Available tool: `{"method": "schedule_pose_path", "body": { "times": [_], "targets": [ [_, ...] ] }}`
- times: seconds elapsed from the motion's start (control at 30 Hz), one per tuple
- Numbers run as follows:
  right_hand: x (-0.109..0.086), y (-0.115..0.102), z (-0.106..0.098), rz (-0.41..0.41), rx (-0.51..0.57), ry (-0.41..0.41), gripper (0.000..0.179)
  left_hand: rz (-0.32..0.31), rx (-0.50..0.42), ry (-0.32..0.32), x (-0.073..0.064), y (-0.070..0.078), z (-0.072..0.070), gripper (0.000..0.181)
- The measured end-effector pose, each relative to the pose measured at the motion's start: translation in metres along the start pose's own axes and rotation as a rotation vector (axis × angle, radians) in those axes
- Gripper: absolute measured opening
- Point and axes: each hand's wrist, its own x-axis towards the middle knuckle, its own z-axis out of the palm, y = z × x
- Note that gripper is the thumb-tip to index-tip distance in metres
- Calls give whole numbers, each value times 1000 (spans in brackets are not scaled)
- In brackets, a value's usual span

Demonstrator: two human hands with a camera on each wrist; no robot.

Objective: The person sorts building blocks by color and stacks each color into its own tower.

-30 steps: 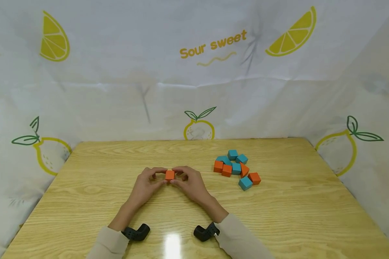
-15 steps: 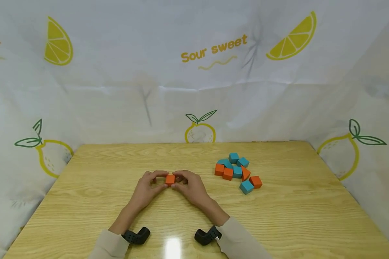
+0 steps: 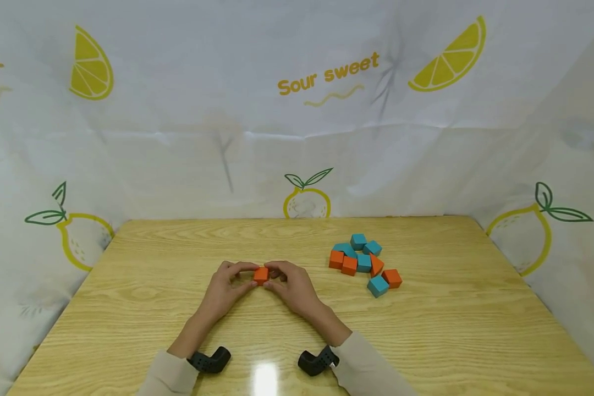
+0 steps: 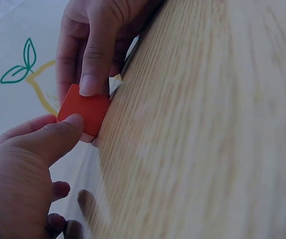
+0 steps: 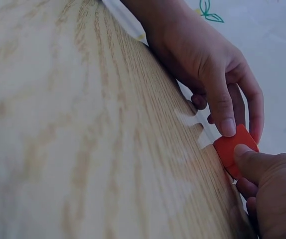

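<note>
An orange cube-shaped block (image 3: 261, 276) sits between both hands, left of the table's middle. My left hand (image 3: 224, 290) pinches its left side with thumb and forefinger. From the right, my right hand (image 3: 293, 287) pinches the same block. In the left wrist view the orange block (image 4: 84, 112) shows both thumbs on its near face, close to the wood surface. The right wrist view has the orange block (image 5: 234, 149) at its right, with the forefingers partly hidden behind it.
Right of the hands lies a loose group of blocks: several blue cubes such as the near blue cube (image 3: 378, 286), several orange cubes like the outer orange cube (image 3: 392, 278), an orange triangular block (image 3: 376, 265) and a blue arch-like block (image 3: 345, 249). A lemon-print sheet (image 3: 203, 165) walls the wooden table (image 3: 455, 330).
The head view has shifted slightly, so the whole scene sits a little lower in the frame. Both hands keep their pinch on the orange block, with hardly any movement over the table.
</note>
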Motion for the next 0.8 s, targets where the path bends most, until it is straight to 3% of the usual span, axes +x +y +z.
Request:
{"method": "schedule_pose_path", "body": {
  "times": [0.23,0.8],
  "targets": [
    [-2,-1,0,-24,-15,3,45,2,4,2,-1,0,-1,33],
    [-23,-6,-18,-79,70,146,39,-3,10,-6,-1,-1,-1,34]
  ]
}}
